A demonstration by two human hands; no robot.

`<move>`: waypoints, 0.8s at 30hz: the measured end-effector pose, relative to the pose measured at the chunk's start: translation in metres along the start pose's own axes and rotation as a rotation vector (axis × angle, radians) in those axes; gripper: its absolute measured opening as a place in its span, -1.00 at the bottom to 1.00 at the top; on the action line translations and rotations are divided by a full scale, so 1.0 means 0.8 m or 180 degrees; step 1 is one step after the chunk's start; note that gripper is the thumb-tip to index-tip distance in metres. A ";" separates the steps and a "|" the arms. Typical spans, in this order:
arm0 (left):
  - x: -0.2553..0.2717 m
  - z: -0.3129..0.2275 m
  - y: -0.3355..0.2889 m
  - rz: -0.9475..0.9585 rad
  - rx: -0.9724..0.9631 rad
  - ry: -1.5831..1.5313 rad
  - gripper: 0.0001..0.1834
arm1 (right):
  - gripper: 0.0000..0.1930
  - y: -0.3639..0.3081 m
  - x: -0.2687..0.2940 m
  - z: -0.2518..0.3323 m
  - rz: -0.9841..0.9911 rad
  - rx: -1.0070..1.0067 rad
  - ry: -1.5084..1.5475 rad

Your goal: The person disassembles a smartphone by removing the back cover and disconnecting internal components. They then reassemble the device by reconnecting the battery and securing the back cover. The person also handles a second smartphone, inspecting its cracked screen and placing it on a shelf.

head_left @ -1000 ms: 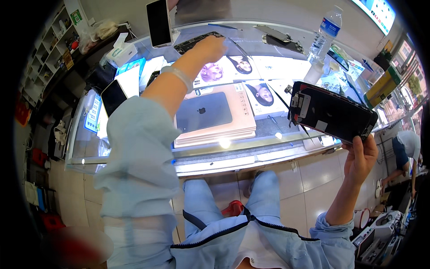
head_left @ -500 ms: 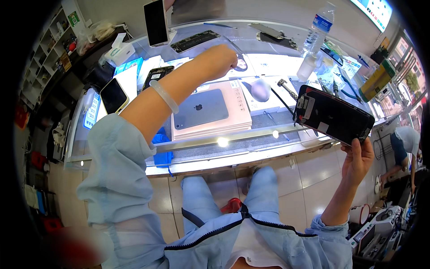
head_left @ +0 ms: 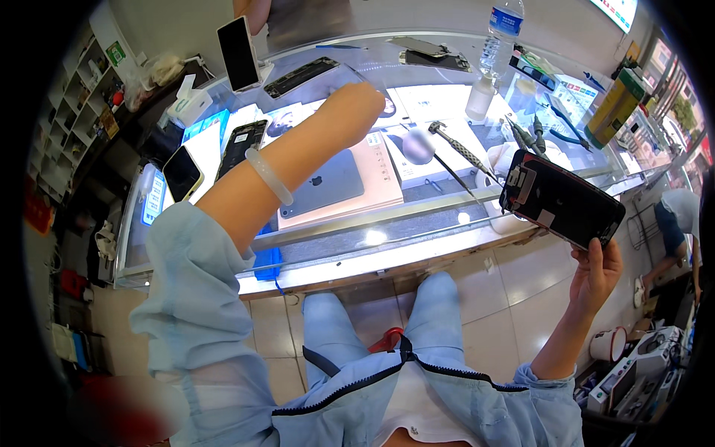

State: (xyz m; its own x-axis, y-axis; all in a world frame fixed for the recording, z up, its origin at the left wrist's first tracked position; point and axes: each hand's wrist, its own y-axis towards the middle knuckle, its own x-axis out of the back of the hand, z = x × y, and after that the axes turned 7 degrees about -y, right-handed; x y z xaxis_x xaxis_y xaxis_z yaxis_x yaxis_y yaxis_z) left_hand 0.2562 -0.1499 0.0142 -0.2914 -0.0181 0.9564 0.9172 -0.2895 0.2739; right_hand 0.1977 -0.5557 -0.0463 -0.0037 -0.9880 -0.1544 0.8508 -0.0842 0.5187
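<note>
My right hand (head_left: 597, 276) grips a phone screen (head_left: 570, 205) by its lower edge, thumb on top. The screen's dark back faces up, with metal plates and flex cable at its left end. My left forearm reaches across the glass counter (head_left: 350, 242), a pale bangle (head_left: 269, 177) on it. My left hand (head_left: 356, 112) is bent down over the lit counter, its fingers hidden from view. Beneath that arm lies a box with a tablet picture (head_left: 328, 185). An opened phone (head_left: 242, 147) sits left of the arm. A knurled metal tool (head_left: 463, 153) rests left of the screen.
A water bottle (head_left: 500, 45), a white dispenser bottle (head_left: 480, 97), pliers (head_left: 572, 130) and a green-yellow can (head_left: 614, 108) stand or lie at the right. Farther back are a phone on a stand (head_left: 238, 54) and phone parts (head_left: 302, 77). Another person (head_left: 309, 22) is across the counter.
The view has shifted, so the counter things sit differently in it. My left hand has bent further down, hiding its fingers. The right hand still holds the phone screen.
</note>
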 end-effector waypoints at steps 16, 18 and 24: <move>-0.010 0.008 0.060 0.0033 0.0233 -0.2368 -0.88 | -0.86 -0.005 0.058 -0.031 -0.0159 -0.0160 0.0227; -0.010 0.002 0.064 0.0296 0.0211 -0.2208 -0.91 | -0.86 -0.007 0.064 -0.033 -0.0198 -0.0170 0.0199; -0.008 0.005 0.073 0.0590 0.0411 -0.2363 -0.93 | -0.87 -0.008 0.073 -0.036 -0.0318 -0.0158 0.0168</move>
State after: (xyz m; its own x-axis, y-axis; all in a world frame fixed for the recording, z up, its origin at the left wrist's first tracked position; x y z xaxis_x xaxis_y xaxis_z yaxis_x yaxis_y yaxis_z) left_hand 0.3125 -0.1626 0.0247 0.0867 0.6038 0.7924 0.9708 -0.2297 0.0688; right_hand 0.2074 -0.6093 -0.0825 -0.0632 -0.9667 -0.2481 0.8726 -0.1742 0.4564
